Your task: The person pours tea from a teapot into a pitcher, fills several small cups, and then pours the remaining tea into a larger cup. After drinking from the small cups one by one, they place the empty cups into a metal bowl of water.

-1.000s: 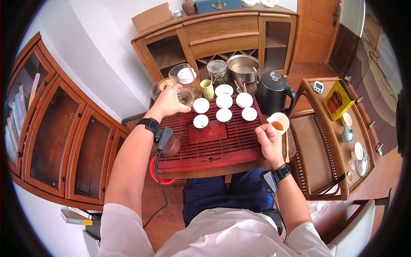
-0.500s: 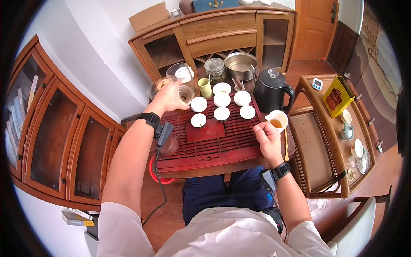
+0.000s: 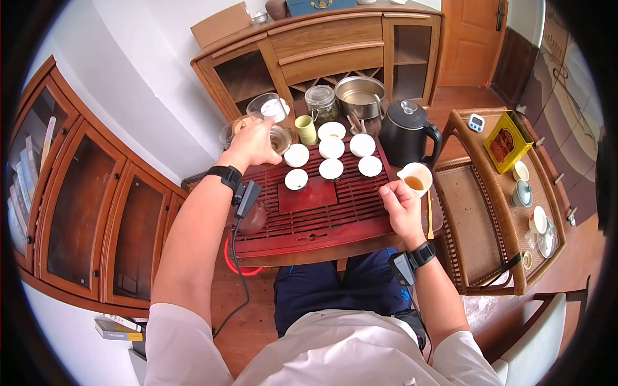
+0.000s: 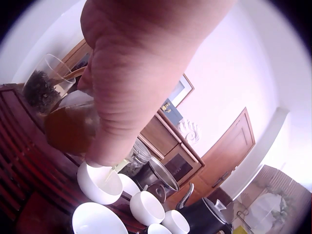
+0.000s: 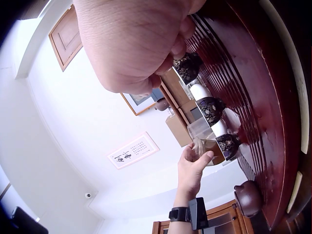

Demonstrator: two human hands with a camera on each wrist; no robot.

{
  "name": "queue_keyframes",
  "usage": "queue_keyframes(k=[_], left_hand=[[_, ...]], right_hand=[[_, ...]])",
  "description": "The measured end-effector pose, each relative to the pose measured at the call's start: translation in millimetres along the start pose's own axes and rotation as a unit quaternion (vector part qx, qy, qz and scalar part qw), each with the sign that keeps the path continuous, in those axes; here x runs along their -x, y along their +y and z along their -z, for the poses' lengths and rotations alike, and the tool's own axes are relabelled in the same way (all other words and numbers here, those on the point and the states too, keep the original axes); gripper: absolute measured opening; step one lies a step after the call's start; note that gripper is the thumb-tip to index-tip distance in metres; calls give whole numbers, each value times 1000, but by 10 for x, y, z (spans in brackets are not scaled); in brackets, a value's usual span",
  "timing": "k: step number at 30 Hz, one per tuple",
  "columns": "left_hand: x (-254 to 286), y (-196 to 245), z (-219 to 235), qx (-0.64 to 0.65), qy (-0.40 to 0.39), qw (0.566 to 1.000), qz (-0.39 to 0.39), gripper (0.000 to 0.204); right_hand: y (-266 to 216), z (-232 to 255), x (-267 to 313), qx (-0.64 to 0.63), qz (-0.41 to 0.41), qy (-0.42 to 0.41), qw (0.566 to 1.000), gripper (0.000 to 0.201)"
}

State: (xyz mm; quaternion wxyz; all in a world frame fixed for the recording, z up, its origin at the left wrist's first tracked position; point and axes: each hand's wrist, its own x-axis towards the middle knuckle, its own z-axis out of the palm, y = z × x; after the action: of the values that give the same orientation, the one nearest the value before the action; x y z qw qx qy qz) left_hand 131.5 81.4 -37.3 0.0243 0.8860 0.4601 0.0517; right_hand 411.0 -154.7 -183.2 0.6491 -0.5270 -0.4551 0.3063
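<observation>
My left hand [image 3: 254,145] grips a clear glass vessel [image 4: 68,127] of amber-brown tea at the tray's left rear. In the right wrist view the left thumb lies along this glass, which stands out beyond the cups. White-lined teacups [image 3: 331,168] with dark patterned outsides stand in rows on the slatted red-brown tea tray [image 3: 309,239]. At the tray's right edge my right hand [image 3: 404,212], thumb against curled fingers, pinches the near side of a white spouted pitcher [image 3: 415,178] holding tea; the fingers hide its handle.
A black kettle [image 3: 407,132], steel pot [image 3: 359,96], lidded jar [image 3: 320,103] and green cup [image 3: 306,130] stand behind the tray. A brown clay teapot [image 5: 248,197] sits at its left. Rightward is a rattan cart [image 3: 467,222] with a yellow tin [image 3: 506,143] and cups.
The head view has shifted slightly, so the tray and cups appear a little higher and farther left. Both hands keep nearly the same places over the tray.
</observation>
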Motion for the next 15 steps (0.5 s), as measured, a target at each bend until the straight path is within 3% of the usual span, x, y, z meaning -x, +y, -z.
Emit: queue_keyframes(k=[15], left_hand=[[-31, 56, 60, -40, -6, 999, 2, 93]], right_hand=[[-29, 2, 1, 14, 6, 2, 1000, 19]])
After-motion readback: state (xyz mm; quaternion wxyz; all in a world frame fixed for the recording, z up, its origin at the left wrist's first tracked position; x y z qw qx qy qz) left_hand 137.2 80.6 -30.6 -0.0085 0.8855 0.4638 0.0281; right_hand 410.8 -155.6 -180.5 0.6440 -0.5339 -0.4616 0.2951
